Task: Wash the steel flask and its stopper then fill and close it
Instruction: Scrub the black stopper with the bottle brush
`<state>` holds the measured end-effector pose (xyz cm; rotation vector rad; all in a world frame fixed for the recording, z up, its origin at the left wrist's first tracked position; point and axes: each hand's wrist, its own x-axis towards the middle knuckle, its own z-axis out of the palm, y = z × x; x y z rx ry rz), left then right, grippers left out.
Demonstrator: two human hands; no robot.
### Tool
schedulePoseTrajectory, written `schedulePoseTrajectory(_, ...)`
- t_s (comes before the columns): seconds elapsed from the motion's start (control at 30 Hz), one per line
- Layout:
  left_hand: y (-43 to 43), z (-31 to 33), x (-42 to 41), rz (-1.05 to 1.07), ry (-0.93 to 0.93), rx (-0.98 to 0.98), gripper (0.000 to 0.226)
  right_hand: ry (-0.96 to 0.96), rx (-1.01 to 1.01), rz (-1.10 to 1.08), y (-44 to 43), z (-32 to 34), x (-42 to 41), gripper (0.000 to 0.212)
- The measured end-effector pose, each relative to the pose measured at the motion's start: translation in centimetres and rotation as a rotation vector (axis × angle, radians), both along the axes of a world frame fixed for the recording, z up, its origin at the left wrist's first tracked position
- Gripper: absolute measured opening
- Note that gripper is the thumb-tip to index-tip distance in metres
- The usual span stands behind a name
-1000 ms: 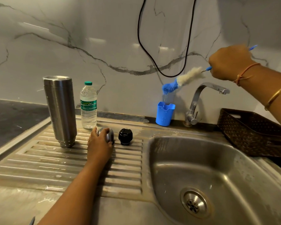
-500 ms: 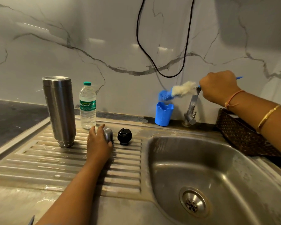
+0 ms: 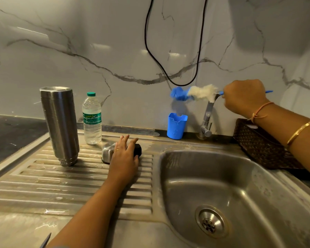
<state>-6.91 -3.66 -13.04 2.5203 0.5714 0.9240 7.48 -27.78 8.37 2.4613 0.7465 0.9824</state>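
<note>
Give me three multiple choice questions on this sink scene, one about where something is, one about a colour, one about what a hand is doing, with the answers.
1. Where does the tall steel flask stand?
A) in the sink basin
B) upside down on the ribbed steel drainboard
C) in the woven basket

2. What colour is the cap of the clear plastic water bottle?
A) red
B) green
C) black

3. What is the right hand doing?
A) gripping the blue-and-white bottle brush
B) lying flat on the tap
C) holding the bottle

Answers: B, its neck rests on the ribs; B, the cap shows green; A, the fingers curl round the brush handle.
</note>
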Motion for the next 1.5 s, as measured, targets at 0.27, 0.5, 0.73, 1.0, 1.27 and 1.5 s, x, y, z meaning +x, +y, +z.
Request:
schedulePoseTrajectory(0.27,-0.1,-1.1,1.6,-0.082,0.13,0.078,0.063,-0.021,-0.139,-0.027,-0.7,-2.7,-0.5,0.019)
schedulePoseTrajectory(0.5,0.2,-0.6,1.6,-0.021,0.089,0.094,0.051,-0.04,-0.111,-0.06,-1.6,-1.6,-0.4,0.023)
schedulePoseTrajectory(0.73,-0.4,0.4,0.6,0.008,-0.069,0.013,0.052,0.096,0.179,-0.009,-3.8,-3.9,-0.6,0.021)
schedulePoseTrajectory(1.0,-2.7,1.1,1.0,-0.348,-0.428,-1.12,0.042,0.394,0.374,0.028,-8.4,-8.8,-5.7,0.025)
schedulePoseTrajectory(1.27,-6.4,3.2,1.1,-0.709,-0.463,-1.934,0.045,0.801,0.628,0.225,-10.8,-13.6,-7.5,0.031)
schedulePoseTrajectory(1.5,-10.4,3.4,4.8,-0.67,-0.634,-2.017,0.052,0.96,0.682,0.279,-9.3,-15.3,-9.2,0.031)
